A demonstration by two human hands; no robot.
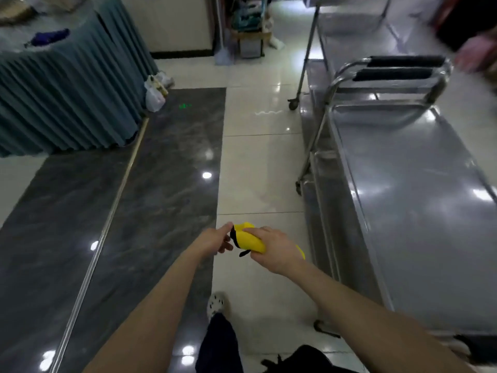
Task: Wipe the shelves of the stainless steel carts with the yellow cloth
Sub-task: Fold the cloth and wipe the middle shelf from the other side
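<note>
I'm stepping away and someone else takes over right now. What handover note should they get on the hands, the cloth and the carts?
The right hand grips the bunched yellow cloth; the left hand pinches its black-edged end. Both are over the floor, left of the near cart, and the cloth touches no shelf. A second cart stands beyond it.
Done: cloth in hand; whether any shelf has been wiped cannot be told.
Left: wipe the shelves of both carts.
</note>
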